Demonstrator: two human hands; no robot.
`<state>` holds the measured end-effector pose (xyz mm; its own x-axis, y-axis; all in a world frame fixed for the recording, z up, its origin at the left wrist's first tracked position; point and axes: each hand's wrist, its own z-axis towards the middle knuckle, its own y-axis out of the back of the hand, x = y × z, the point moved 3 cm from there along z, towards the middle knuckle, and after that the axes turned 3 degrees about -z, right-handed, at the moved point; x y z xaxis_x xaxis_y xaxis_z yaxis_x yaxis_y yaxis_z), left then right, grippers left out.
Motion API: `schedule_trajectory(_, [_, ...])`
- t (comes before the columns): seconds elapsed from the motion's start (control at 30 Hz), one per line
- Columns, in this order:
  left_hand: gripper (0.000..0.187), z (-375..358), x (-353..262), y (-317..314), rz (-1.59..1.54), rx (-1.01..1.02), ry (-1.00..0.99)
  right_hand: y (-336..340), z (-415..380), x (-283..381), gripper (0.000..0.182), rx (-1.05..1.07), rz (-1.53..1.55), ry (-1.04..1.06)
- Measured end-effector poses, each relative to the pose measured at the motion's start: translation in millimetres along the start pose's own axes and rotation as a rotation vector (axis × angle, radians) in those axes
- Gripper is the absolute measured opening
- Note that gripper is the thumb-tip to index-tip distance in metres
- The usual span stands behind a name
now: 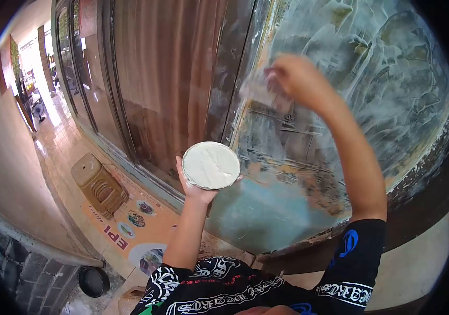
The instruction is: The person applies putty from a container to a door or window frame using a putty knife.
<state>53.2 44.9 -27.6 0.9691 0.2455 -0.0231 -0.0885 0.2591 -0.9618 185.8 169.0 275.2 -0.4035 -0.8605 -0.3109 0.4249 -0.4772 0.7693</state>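
From where I'm watching, this looks like a home, or a building much like one, with part of it under repair. I see a narrow tiled passage running back to a bright opening, where a standing fan sits. Brown curtains hang behind framed glass, and a brown plastic stool is on the floor beside a printed banner that reads "EPI" and shows pictures of food. The repair side shows in the wall, patchy with whitish smears over blue-green, and in the bare grey blocks low on my left, near a black basin.
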Motion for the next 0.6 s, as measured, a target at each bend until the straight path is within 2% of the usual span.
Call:
schedule_trajectory(0.07, [0.085, -2, 1, -1, 0.003, -0.015, -0.003, -51, -17, 11, 0.019, 0.234, -0.054, -0.045])
schedule_trajectory(0.17, [0.085, -4, 3, -6, 0.006, -0.012, 0.008, -54, -7, 0, 0.019, 0.199, -0.217, -0.099])
schedule_trajectory(0.3, [0.086, -1, 3, -4, 0.007, -0.036, 0.008, 42, 28, -41, 0.02, -0.255, -0.246, -0.139])
schedule_trajectory(0.4, [0.086, -3, 3, -3, -0.007, -0.034, 0.0, 68, 26, -30, 0.02, -0.303, -0.086, -0.099])
schedule_trajectory(0.43, [0.086, -4, 3, -3, -0.005, -0.038, 0.0, 58, 19, -12, 0.02, -0.223, 0.001, -0.132])
schedule_trajectory(0.47, [0.086, -5, 4, -3, -0.003, -0.042, -0.001, 32, 12, -8, 0.02, -0.188, -0.028, 0.006])
schedule_trajectory(0.5, [0.086, -5, 4, -3, -0.004, -0.039, -0.003, 13, 6, 8, 0.019, 0.028, -0.004, -0.031])
schedule_trajectory(0.57, [0.086, -5, 5, -1, -0.008, -0.042, 0.004, -41, -11, 18, 0.018, 0.227, -0.031, -0.095])
schedule_trajectory(0.6, [0.086, -6, 6, -1, -0.006, -0.04, 0.004, -47, -11, 14, 0.018, 0.224, -0.032, -0.095])
